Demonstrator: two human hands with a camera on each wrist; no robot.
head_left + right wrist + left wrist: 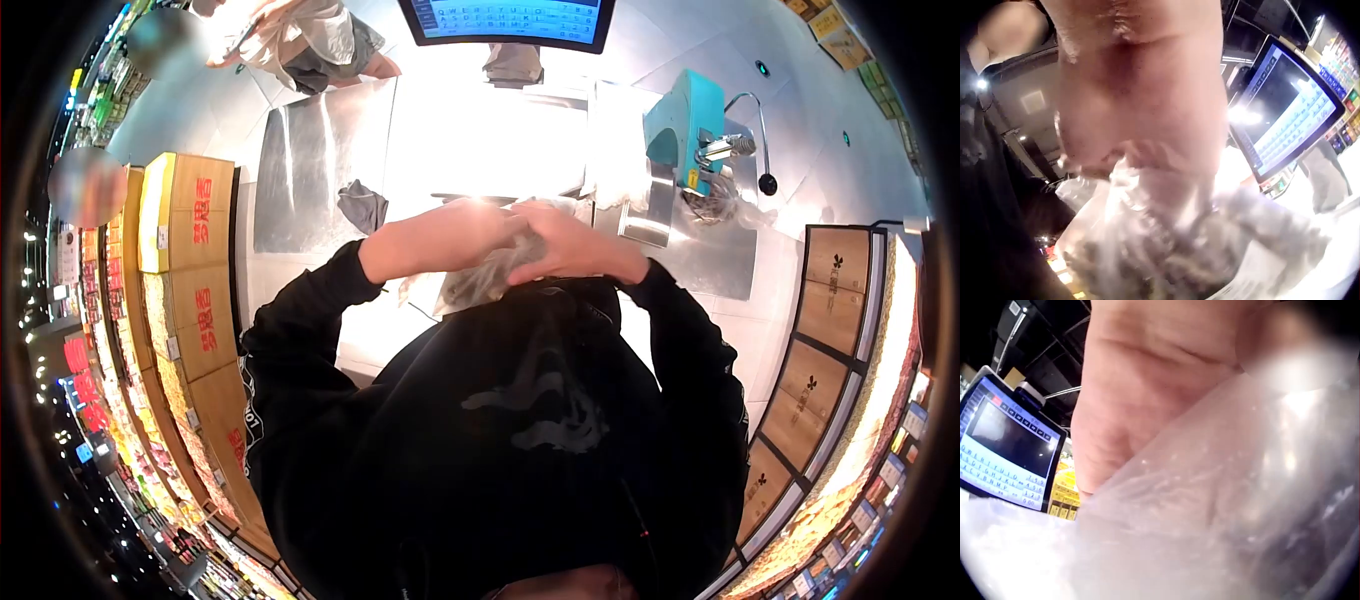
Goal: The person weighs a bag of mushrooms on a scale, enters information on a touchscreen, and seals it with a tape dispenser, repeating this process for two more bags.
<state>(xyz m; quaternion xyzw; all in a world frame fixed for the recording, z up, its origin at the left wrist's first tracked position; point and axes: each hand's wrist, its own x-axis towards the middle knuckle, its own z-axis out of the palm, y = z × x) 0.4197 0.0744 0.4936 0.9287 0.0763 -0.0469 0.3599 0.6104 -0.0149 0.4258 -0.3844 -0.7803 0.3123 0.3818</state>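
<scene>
A clear plastic bag (482, 275) hangs in front of the dark sweatshirt, its film bunched up between both hands. My left hand (465, 232) holds the film from the left side; in the left wrist view the bag's film (1210, 519) stretches wide below the heel of the hand. My right hand (570, 243) grips the gathered top, fingers meeting the left hand. Seen from the right wrist, the bag (1154, 250) puckers up into the right hand (1141, 100), with dark lumpy contents and a white printed label (1250, 275) below. The fingertips are mostly hidden.
A touchscreen (510, 20) stands behind the bright counter. To its right is a teal machine (688, 125) with crumpled plastic beside it. A dark grey cloth (362, 206) lies on the steel top at left. Stacked cartons (205, 290) line the left; another person (310, 45) stands beyond.
</scene>
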